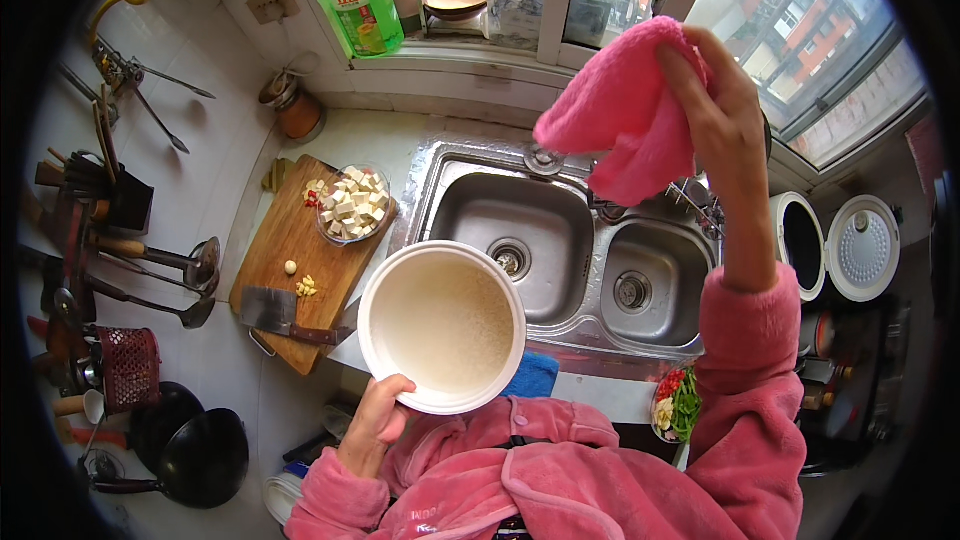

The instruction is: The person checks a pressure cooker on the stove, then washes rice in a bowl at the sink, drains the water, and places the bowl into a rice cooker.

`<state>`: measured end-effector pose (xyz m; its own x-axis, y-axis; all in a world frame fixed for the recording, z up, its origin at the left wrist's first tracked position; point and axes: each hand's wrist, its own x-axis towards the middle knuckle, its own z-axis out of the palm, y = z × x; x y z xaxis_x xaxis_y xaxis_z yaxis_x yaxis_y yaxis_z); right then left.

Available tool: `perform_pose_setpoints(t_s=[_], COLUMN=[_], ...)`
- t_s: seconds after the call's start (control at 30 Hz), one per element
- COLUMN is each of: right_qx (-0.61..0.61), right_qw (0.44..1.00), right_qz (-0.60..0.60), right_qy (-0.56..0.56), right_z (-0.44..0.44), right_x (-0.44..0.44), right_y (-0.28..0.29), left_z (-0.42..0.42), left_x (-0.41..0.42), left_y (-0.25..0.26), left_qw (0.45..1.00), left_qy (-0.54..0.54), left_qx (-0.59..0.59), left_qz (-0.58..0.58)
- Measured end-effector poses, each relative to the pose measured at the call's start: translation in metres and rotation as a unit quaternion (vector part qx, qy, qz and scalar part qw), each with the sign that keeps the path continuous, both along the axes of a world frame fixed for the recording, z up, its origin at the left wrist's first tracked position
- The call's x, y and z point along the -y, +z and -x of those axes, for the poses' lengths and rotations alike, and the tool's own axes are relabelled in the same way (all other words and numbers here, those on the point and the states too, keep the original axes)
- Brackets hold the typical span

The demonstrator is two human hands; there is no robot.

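My left hand (375, 420) grips the lower left rim of a round white pot (450, 403), thumb over the edge. Whitish rice grains (480, 322) lie inside the pot, seemingly under water. The pot is held in front of my body, overlapping the near left edge of the stainless steel double sink (480, 214). A fluffy pink cloth (622, 109) hangs from my right hand (720, 101), pinched between thumb and fingers. That hand is raised high above the sink's far right side, before the window. The cloth partly hides the faucet (611, 210).
Left of the sink, a wooden cutting board (262, 262) bears a bowl of tofu cubes (356, 202), garlic (306, 286) and a cleaver (268, 309). A rice cooker (862, 247) stands lid-up at right. Near my right sleeve is a bowl of cut vegetables (682, 405). Woks (204, 457) hang at left.
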<state>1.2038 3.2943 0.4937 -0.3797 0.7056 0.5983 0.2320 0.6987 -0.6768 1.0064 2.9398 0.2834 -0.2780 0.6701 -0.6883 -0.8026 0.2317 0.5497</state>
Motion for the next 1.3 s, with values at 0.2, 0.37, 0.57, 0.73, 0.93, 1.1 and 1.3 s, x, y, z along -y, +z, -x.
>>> perform_pose_setpoints(t_s=[0.2, 0.37, 0.57, 0.73, 0.93, 1.1, 1.3], right_qx=[0.194, 0.180, 0.111, 0.205, 0.285, 0.279, 0.067], right_qw=[0.970, 0.969, 0.975, 0.903, 0.952, 0.944, 0.985], right_qz=[-0.064, 0.010, 0.000, -0.317, -0.110, -0.122, -0.129], right_qy=[-0.131, -0.171, -0.191, -0.205, 0.000, -0.128, 0.090], right_z=[-0.030, -0.035, -0.039, -0.022, 0.003, 0.011, 0.025], right_x=[-0.059, -0.061, -0.065, -0.041, -0.045, -0.052, 0.035], right_y=[-0.058, -0.061, -0.065, -0.058, -0.060, -0.060, -0.067], left_z=[-0.005, -0.009, -0.014, -0.018, -0.018, -0.017, -0.017], left_x=[-0.007, -0.009, -0.017, -0.023, -0.030, -0.032, -0.032], left_y=[0.006, 0.009, 0.006, 0.013, 0.013, 0.005, -0.002], left_qw=[1.000, 0.999, 0.997, 0.997, 0.995, 0.994, 0.996], left_qy=[-0.023, -0.048, -0.076, -0.075, -0.092, -0.095, -0.079], left_qx=[-0.017, -0.013, -0.022, -0.028, -0.029, -0.037, -0.030], left_qz=[-0.002, 0.004, -0.004, 0.003, -0.020, -0.022, -0.014])
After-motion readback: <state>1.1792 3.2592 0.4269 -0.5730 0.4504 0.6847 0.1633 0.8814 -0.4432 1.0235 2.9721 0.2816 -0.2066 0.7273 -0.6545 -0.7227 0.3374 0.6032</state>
